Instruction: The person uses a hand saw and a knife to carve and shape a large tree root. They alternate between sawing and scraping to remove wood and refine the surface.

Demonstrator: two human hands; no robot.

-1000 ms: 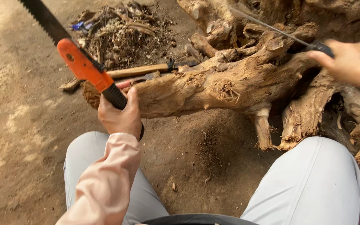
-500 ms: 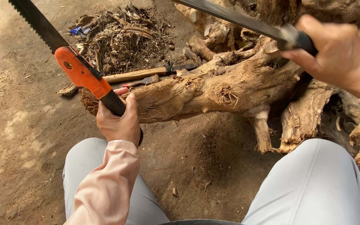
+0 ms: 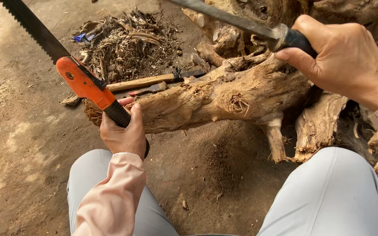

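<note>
The left hand [image 3: 123,133] has its fingers wrapped fully round the black grip of a pruning saw [image 3: 73,72], thumb laid along the side, so the orange handle and the long toothed blade rise away from it toward the top left corner of the view. Held this way, the blade stands clear of the wood and the teeth face away from the legs; it touches nothing.

The right hand [image 3: 344,59] is closed just as firmly on the dark handle of a long flat blade [image 3: 224,16], perhaps a file or knife; which, I cannot tell. The forefinger presses near the collar, a grip that steadies the tool while it slants over the upper side of the gnarled root stump [image 3: 224,98].

That stump lies across the bare dirt ground [image 3: 18,144] right in front of the 2 knees [image 3: 329,196], its frayed end just beside the left hand. Behind it, touching its far side, rests a wooden-handled tool [image 3: 147,81]. Beyond that, toward the top edge, sits a heap of dry chips and bark [image 3: 125,43].
</note>
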